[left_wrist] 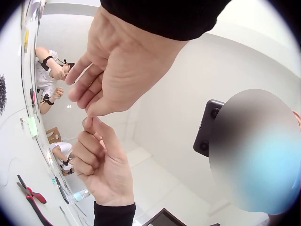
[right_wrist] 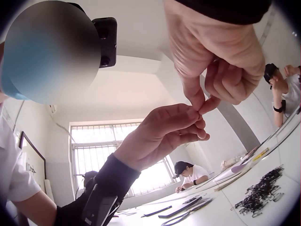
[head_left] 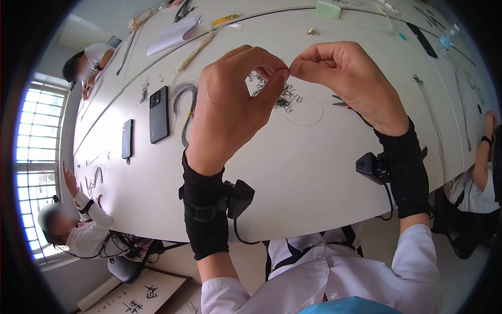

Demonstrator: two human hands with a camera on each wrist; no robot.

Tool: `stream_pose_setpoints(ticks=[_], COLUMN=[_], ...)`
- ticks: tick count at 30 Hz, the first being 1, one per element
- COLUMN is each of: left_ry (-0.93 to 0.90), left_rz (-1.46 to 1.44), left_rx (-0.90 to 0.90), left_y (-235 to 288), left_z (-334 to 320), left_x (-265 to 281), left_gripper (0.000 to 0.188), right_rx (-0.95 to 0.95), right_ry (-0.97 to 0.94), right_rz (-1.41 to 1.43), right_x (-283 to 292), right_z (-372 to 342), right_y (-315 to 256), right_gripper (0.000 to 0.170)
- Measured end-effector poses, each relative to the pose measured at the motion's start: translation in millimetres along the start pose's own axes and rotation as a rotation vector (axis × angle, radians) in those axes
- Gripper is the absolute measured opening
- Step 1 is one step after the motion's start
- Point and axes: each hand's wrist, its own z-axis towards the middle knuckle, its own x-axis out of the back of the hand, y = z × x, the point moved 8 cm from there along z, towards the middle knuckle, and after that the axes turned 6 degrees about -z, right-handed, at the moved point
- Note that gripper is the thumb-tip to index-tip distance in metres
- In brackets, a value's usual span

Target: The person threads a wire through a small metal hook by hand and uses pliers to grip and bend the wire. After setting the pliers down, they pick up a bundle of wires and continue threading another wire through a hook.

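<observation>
Above the white table (head_left: pixel 293 172), my left hand (head_left: pixel 225 104) and right hand (head_left: pixel 355 78) meet at the tips of thumb and index finger. Each pinches at one shared spot; the piece between them is tiny and mostly hidden, so its kind cannot be told. In the left wrist view the right hand (left_wrist: pixel 106 165) has its other fingers curled, while those of the left hand (left_wrist: pixel 127 66) are looser. Below them on the table lies a heap of small dark curved pieces (head_left: pixel 285 99), with a thin loop of line beside it.
Red-and-black pliers (left_wrist: pixel 33 193) lie right of the heap, partly behind my right arm in the head view. Left are a bundle of grey strands (head_left: pixel 183 97) and two phones, one large (head_left: pixel 159 115), one smaller (head_left: pixel 127 139). Other people sit at both sides.
</observation>
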Motion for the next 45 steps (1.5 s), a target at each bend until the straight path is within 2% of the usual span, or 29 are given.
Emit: stream_pose_setpoints(ticks=[3, 9, 19, 22, 25, 36, 45], left_ry=[-0.036, -0.035, -0.034, -0.031, -0.032, -0.082, -0.044], left_rz=[0.012, -0.006, -0.009, 0.001, 0.008, 0.025, -0.016], left_rx=[0.092, 0.118, 0.107, 0.124, 0.116, 0.131, 0.077], left_y=[-1.6, -4.7, -5.1, -4.0, -3.6, -2.7, -1.5], left_z=[-0.9, -0.8, -0.8, -1.3, -0.9, -0.8, -0.5], left_x=[1.6, 2.4, 3.7, 4.2, 3.7, -0.7, 1.7], left_gripper=[0.008, 0.010, 0.010, 0.009, 0.008, 0.009, 0.010], right_rx=[0.019, -0.032, -0.001, 0.062, -0.015, 0.003, -0.020], right_ry=[0.012, -0.013, 0.002, 0.033, -0.006, 0.003, 0.017], right_rz=[-0.013, 0.021, 0.055, 0.034, 0.001, 0.055, 0.067], right_x=[2.2, 2.0, 2.4, 2.7, 3.1, -2.2, -1.4], right_z=[2.6, 3.4, 5.4, 6.0, 1.0, 1.0, 2.3], right_y=[5.0, 9.3, 12.2, 10.1, 0.1, 0.0, 4.0], right_gripper=[0.029, 0.029, 0.029, 0.028, 0.027, 0.027, 0.028])
